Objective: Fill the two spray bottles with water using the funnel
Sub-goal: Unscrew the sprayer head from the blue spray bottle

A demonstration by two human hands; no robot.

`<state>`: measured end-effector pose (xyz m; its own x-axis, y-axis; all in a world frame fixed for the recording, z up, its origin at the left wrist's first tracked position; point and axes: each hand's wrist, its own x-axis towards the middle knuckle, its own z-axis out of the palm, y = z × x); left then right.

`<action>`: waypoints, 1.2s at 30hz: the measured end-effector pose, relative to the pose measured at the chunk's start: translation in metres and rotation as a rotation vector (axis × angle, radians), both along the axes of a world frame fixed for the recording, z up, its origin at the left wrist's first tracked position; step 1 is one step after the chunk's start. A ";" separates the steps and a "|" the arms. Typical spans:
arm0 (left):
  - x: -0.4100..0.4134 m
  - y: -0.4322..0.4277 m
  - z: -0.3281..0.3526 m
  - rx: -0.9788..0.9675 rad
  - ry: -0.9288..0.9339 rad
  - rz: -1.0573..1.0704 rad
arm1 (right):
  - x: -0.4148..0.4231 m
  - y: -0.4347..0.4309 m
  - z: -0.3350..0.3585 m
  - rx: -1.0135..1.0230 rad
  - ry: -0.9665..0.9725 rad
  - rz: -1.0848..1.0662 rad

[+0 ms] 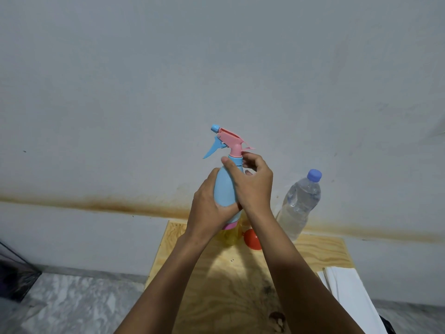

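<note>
I hold a light blue spray bottle with a pink and blue trigger head up in the air above the table. My left hand grips its lower body. My right hand curls round its neck collar, thumb across the front. Behind and below my hands stands a yellow spray bottle, mostly hidden. An orange-red funnel lies beside it on the wooden table. A clear water bottle with a blue cap stands at the right, against the wall.
The grey wall with a rusty stain line rises directly behind the table. White folded sheets lie at the table's right edge. A dark box sits on the marble floor at the far left.
</note>
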<state>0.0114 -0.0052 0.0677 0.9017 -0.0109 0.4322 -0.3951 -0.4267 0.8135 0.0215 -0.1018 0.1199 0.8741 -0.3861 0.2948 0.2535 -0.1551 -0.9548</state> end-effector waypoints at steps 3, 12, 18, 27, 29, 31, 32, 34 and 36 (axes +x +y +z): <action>-0.002 0.003 -0.002 -0.021 0.014 -0.010 | 0.000 -0.003 -0.001 0.006 0.025 0.019; -0.005 0.002 -0.003 -0.025 -0.015 -0.061 | -0.003 -0.004 -0.005 0.020 0.020 0.060; -0.004 0.002 -0.009 -0.047 -0.021 -0.062 | -0.004 -0.009 0.006 0.278 0.054 0.065; -0.002 0.006 -0.034 -0.003 0.119 -0.094 | 0.003 -0.028 0.032 0.379 -0.048 0.126; -0.002 0.007 -0.042 0.008 0.146 -0.102 | 0.006 -0.031 0.039 0.412 -0.095 0.123; -0.002 0.009 -0.050 0.026 0.165 -0.104 | 0.010 -0.036 0.048 0.476 -0.162 0.112; -0.002 0.010 -0.054 0.030 0.172 -0.104 | 0.012 -0.039 0.053 0.510 -0.193 0.101; -0.003 0.012 -0.060 0.028 0.186 -0.098 | 0.016 -0.047 0.063 0.554 -0.234 0.074; -0.004 0.015 -0.065 0.019 0.198 -0.082 | 0.016 -0.055 0.066 0.544 -0.227 0.054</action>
<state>0.0072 0.0100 0.0025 0.9647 -0.0940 0.2459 -0.2624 -0.4157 0.8708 0.0376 -0.1567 0.1863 0.8348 -0.4912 0.2488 0.4546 0.3599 -0.8147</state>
